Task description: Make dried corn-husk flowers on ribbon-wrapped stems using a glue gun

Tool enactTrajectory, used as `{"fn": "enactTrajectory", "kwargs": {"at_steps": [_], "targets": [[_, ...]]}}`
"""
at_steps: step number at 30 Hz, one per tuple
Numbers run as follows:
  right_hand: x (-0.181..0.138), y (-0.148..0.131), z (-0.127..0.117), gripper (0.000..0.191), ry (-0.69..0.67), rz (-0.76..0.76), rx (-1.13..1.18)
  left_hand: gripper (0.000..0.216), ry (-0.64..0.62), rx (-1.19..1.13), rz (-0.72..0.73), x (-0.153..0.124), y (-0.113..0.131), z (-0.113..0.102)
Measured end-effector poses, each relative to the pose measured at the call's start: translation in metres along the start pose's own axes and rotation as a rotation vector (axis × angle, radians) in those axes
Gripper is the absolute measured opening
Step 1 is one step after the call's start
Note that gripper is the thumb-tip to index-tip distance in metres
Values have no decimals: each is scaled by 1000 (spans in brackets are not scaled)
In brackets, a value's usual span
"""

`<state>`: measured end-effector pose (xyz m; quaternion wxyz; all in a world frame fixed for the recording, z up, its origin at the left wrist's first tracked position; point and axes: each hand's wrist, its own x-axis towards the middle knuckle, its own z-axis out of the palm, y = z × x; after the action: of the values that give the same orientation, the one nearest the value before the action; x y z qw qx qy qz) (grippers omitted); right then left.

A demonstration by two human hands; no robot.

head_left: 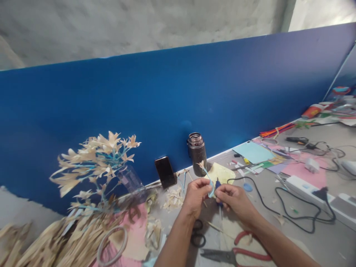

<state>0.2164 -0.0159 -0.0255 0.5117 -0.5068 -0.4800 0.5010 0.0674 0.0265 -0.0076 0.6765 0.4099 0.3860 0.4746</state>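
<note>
My left hand [195, 195] and my right hand [235, 200] meet over the table, both with fingers pinched together. Between them they hold a thin light-blue stem [209, 178] topped with a small cream paper flower [201, 164]. A dark blue tool tip [217, 184] sticks up from my right hand's grip. Behind the hands lie a pale yellow sheet [221, 172] and a dark metal flask [197, 152].
A bunch of cream paper flowers [97, 163] stands at the left over heaped paper strips. A phone [165, 172] leans on the blue partition [178, 96]. Black scissors [197, 234], red-handled pliers [236, 252], cables, a power strip [311, 187] and coloured sheets cover the table.
</note>
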Motion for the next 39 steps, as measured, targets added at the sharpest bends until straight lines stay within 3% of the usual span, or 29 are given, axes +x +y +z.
{"fn": "enactTrajectory", "kwargs": {"at_steps": [9,17,28,39], "targets": [[1,2,0,36,1,11,62,26,11,34,33,-1,-2,2],[3,6,-1,41,-126,48,169,25,-78,57,-12,0,-2,-1],[6,13,-2,40,-81,-4,168,32,-101,35,-13,2,-8,-3],[3,8,-2,49,-206,90,320,37,-131,-23,-142,-2,-5,-1]]}}
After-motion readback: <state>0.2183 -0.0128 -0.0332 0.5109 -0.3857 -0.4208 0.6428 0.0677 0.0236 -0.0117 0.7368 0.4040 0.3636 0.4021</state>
